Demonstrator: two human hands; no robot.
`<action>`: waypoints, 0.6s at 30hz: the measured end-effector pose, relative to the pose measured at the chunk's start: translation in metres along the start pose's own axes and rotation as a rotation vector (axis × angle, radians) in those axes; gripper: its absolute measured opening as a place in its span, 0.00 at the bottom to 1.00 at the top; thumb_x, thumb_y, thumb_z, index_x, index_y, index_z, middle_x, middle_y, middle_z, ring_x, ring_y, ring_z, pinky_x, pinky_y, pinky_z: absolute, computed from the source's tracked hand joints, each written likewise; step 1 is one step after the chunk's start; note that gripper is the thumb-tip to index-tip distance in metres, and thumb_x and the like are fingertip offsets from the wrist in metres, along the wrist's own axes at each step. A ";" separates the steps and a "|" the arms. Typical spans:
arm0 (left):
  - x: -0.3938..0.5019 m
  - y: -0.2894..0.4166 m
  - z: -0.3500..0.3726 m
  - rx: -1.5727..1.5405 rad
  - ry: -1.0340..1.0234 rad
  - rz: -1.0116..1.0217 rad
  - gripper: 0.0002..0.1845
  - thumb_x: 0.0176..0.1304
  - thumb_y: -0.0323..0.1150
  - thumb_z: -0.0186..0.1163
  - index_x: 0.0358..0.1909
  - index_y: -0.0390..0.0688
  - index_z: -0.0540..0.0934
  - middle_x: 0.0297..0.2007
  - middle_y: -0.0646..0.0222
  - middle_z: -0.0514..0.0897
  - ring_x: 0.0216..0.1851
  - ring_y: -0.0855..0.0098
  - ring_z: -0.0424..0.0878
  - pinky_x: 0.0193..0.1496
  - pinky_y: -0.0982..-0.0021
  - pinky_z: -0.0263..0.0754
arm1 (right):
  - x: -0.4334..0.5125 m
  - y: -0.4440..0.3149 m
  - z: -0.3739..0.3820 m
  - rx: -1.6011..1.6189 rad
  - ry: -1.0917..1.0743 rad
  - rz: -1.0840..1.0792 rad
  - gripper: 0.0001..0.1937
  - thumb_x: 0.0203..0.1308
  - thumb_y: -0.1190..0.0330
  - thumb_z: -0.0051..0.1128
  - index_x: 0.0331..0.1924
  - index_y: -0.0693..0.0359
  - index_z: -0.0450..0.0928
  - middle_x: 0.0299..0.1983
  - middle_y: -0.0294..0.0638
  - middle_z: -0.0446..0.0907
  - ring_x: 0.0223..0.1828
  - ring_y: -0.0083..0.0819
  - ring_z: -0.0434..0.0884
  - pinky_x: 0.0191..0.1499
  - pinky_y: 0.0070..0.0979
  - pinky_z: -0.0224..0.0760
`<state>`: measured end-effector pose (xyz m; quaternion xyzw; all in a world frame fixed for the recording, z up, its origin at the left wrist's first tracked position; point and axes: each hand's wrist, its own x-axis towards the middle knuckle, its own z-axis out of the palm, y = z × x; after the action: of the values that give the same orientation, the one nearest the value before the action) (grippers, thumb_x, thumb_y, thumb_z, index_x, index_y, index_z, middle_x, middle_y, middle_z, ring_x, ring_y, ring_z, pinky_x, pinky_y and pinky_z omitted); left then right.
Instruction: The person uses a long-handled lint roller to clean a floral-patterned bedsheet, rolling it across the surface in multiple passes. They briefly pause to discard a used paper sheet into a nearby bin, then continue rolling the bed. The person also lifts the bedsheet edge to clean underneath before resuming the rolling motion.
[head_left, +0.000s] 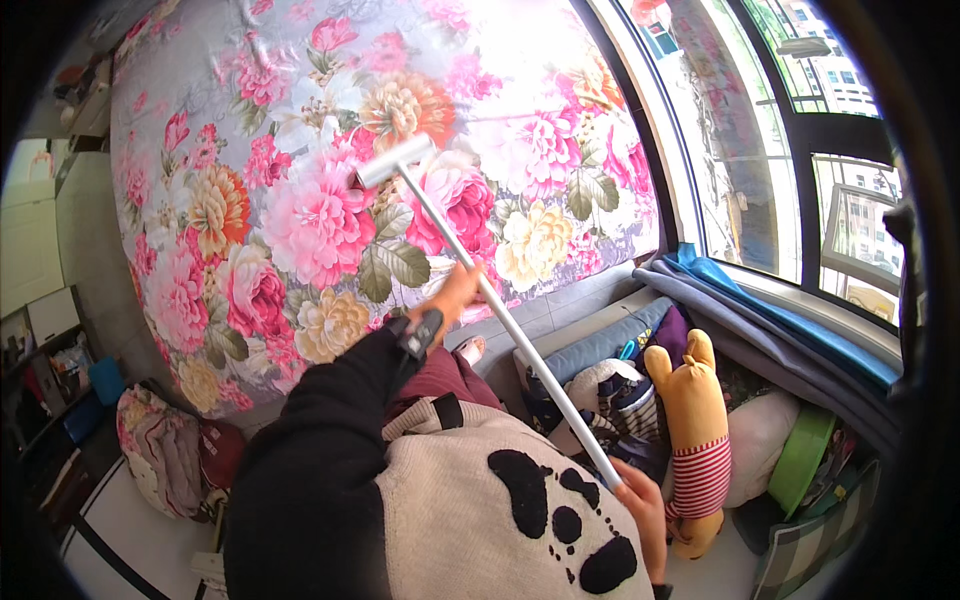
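My left hand (451, 294) grips the middle of a long pale metal pole (517, 334), a dark band on its wrist. Down by my right side, my right hand (639, 495) is closed on the pole's near end. At the far end sits a T-shaped silver head (395, 160), cylinder-like, over the floral bedspread (330, 232). Whether the head is a roller or a brush, I cannot tell. The bedspread is printed with large pink, orange and cream flowers and spreads over a bed in front of me.
Right of me, a yellow plush toy (690, 405) in a striped top lies among clothes, near a green basin (802, 461). Gathered blue-grey curtains (780, 322) hang below the window (750, 150). A floral bag (161, 450) and shelves (45, 360) stand at left.
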<state>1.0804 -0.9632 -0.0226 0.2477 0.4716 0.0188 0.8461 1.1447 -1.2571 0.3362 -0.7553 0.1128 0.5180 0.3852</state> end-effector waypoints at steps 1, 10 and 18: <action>0.014 0.021 -0.015 0.071 0.046 0.034 0.14 0.65 0.41 0.47 0.32 0.38 0.72 0.24 0.62 0.80 0.20 0.69 0.79 0.20 0.69 0.75 | 0.017 -0.006 0.011 -0.046 -0.090 -0.027 0.25 0.57 0.66 0.54 0.57 0.70 0.67 0.26 0.30 0.72 0.21 0.14 0.66 0.23 0.11 0.55; -0.025 -0.009 -0.001 0.010 -0.122 -0.107 0.14 0.65 0.43 0.48 0.36 0.41 0.69 0.25 0.64 0.79 0.24 0.68 0.80 0.23 0.67 0.78 | 0.000 -0.005 -0.028 -0.031 -0.161 0.092 0.25 0.58 0.68 0.53 0.59 0.71 0.64 0.20 0.29 0.67 0.16 0.13 0.63 0.17 0.09 0.52; -0.025 -0.034 0.006 -0.009 -0.059 -0.093 0.13 0.66 0.43 0.48 0.40 0.43 0.66 0.28 0.62 0.81 0.24 0.69 0.81 0.23 0.69 0.77 | -0.003 -0.016 -0.043 -0.005 -0.144 0.103 0.26 0.56 0.68 0.54 0.58 0.71 0.65 0.19 0.28 0.67 0.13 0.14 0.60 0.15 0.10 0.49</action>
<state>1.0651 -1.0023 -0.0152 0.2221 0.4575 -0.0258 0.8607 1.1822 -1.2775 0.3537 -0.7104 0.1222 0.5902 0.3633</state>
